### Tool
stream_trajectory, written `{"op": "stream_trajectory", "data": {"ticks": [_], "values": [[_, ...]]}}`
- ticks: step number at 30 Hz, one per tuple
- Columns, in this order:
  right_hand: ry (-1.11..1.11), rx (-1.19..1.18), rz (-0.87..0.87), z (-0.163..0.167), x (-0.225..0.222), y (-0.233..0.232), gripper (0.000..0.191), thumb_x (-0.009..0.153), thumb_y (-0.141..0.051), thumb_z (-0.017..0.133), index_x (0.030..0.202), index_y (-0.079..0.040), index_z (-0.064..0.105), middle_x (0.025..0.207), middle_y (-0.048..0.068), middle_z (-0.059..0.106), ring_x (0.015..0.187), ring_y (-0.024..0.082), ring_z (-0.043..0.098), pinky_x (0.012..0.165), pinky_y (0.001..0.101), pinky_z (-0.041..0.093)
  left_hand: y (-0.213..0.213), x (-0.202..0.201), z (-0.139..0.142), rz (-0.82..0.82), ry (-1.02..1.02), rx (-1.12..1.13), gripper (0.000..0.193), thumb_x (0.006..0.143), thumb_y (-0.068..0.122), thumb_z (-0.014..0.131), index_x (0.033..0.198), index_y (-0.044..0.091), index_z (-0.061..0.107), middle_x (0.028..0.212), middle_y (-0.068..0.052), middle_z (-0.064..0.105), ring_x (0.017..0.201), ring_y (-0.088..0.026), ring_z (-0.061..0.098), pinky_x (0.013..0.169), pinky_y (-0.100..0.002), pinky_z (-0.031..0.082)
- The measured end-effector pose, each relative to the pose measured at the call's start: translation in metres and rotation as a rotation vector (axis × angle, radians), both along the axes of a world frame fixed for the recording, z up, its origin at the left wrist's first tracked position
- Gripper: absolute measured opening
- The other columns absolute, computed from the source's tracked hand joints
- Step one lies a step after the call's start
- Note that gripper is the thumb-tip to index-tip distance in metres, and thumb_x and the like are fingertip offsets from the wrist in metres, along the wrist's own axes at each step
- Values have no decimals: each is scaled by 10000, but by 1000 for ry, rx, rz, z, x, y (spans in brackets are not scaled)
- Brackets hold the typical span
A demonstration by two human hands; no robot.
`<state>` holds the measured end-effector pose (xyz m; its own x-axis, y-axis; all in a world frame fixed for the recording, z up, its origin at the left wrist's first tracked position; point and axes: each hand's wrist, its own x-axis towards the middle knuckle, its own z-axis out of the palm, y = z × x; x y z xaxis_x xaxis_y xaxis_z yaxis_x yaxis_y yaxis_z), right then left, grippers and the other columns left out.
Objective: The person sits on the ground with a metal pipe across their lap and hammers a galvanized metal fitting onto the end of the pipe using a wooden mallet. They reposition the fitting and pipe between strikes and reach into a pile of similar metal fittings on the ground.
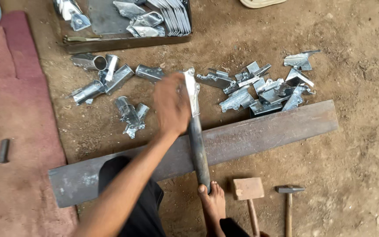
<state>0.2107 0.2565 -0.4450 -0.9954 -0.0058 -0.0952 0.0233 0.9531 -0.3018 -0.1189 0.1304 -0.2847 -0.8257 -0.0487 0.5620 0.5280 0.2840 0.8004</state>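
A person's left hand (171, 109) closes around a shiny sheet-metal piece (191, 90) fitted on a dark steel rod (198, 151) lying across a flat steel bar (259, 136), apparently mid-forming; hammering likely follows.

Soft, even daylight; faint shadows; moving hand (171, 105) slightly blurred.

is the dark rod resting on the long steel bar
Touching: the head view shows the dark rod lying straight across the long steel bar, with no gap visible where they cross.
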Motion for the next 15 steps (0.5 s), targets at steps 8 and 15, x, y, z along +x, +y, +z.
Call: {"op": "stream_trajectory", "data": {"ticks": [8, 15], "values": [[14, -649, -610, 221, 12, 42, 358, 975, -340, 543, 1180, -47, 563, 847, 168, 614, 689, 303, 583, 632, 421, 466, 6, -3, -47, -456, -1280, 1091, 985, 904, 798, 114, 1112, 11, 670, 847, -171, 745, 721, -276, 722, 702, -413, 604], [79, -485, -464, 178, -11, 31, 241, 977, -267, 564, 1074, -60, 640, 661, 188, 650, 576, 353, 688, 521, 416, 507, 20, -2, -73, -405, -1196, 1078, 889, 971, 886, 256, 1067, 64, 581, 747, -81, 588, 603, -239, 582, 524, -419, 499]]}}
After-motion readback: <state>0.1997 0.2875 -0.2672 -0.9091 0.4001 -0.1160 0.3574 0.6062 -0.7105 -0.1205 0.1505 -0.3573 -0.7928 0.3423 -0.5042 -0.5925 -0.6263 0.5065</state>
